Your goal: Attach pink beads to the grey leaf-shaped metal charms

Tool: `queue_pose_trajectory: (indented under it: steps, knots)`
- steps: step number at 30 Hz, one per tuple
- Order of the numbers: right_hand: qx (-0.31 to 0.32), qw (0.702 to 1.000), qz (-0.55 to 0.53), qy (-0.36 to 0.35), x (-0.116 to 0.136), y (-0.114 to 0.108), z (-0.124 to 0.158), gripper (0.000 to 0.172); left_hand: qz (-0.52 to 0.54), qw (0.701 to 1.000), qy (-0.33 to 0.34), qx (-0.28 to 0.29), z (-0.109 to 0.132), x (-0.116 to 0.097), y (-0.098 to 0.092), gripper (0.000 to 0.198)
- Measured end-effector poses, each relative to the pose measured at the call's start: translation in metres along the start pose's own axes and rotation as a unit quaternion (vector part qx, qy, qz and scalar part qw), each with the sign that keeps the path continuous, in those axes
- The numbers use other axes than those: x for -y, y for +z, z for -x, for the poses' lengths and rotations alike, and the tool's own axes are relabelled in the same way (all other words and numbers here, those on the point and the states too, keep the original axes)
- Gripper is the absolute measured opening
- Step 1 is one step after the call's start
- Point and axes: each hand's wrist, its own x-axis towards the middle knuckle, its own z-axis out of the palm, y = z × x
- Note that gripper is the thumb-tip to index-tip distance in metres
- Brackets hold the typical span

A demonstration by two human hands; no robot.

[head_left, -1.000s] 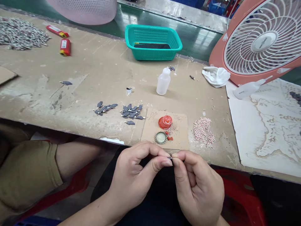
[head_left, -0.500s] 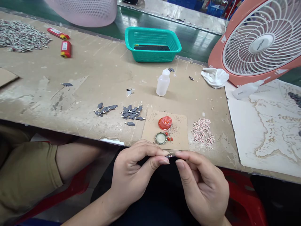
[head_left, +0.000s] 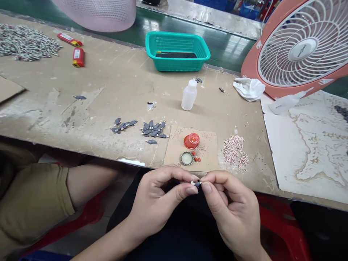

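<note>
Between my fingertips is a small dark grey piece with a white end (head_left: pixel 198 183), held just off the table's front edge. The thumb and forefinger of my left hand (head_left: pixel 160 199) pinch its white end. My right hand (head_left: pixel 233 210) pinches its other side, and the fingertips hide part of it. Just beyond lies a cardboard square (head_left: pixel 174 145) bearing a red cap-like cup (head_left: pixel 191 140), a bottle cap (head_left: pixel 187 158) with pale contents, and several red bits (head_left: pixel 196 158). Grey leaf-shaped pieces with whitish tips (head_left: pixel 153 129) lie in clusters to the left. Tiny pinkish beads (head_left: pixel 235 150) are heaped at right.
A white squeeze bottle (head_left: pixel 189 96) stands upright behind the cardboard. Farther back are a green basket (head_left: pixel 178 67) and an orange fan (head_left: pixel 301 50), with a crumpled white cloth (head_left: pixel 248 88) beside it. Another person's leg (head_left: pixel 89 181) is at left.
The small piece has turned between my fingers, so its grey body and white end show more. My right hand has shifted slightly left, closer to the left one.
</note>
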Motion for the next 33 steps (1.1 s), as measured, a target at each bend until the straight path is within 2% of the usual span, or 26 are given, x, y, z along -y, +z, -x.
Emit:
queue_pose_trajectory:
  steps: [3,10,17,23,27,31,33]
  knots:
    - [0.003,1.000,-0.002,0.004,0.001,0.000,0.000,0.006,0.007,1.000,-0.001,-0.012,0.001,0.001,0.002,0.017]
    - [0.011,0.998,0.045,-0.031,0.006,0.002,0.003,0.006,-0.046,0.991,0.124,-0.005,0.001,0.001,0.001,0.019]
    - [-0.001,0.997,0.050,-0.058,0.003,0.002,0.003,0.006,-0.111,0.976,0.189,0.004,0.002,0.005,-0.003,0.020]
    - [-0.096,0.990,0.055,-0.089,-0.005,0.007,0.007,0.024,-0.193,0.948,0.254,-0.014,0.003,-0.004,-0.003,0.026]
    - [-0.110,0.983,0.080,-0.124,-0.008,0.013,0.008,0.036,-0.231,0.931,0.284,-0.010,0.002,-0.009,-0.001,0.026]
    - [-0.118,0.987,0.060,-0.091,-0.002,0.016,0.007,0.030,-0.242,0.918,0.313,-0.013,0.003,-0.004,0.001,0.025]
    - [-0.159,0.984,0.039,-0.064,0.000,0.012,0.002,0.022,-0.260,0.903,0.342,-0.014,0.003,0.002,-0.002,0.029]
